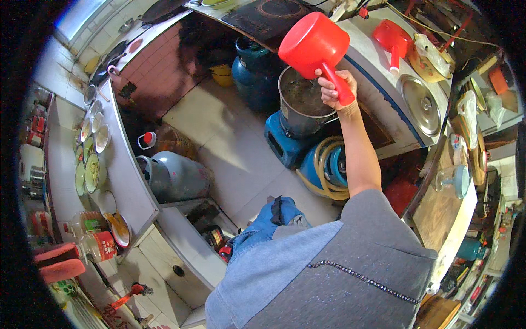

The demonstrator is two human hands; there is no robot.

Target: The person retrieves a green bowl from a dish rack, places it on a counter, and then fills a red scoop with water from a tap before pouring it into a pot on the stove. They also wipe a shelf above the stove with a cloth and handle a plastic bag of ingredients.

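Note:
My right hand is closed around the handle of a red plastic dipper. The dipper is held high with its outer base and side facing me; its opening is hidden. Beneath and beside it, a deep metal pot holds dark, murky contents and rests on a blue base. I cannot tell whether anything is in the dipper. My left hand is not plainly in view. A second red dipper lies on the counter near a round metal lid.
Blue gas cylinders and a coiled yellowish hose are near the pot. A grey cylinder lies at left, below a white counter with several bowls. A black cooktop stands beyond; a lidded glass container is at right.

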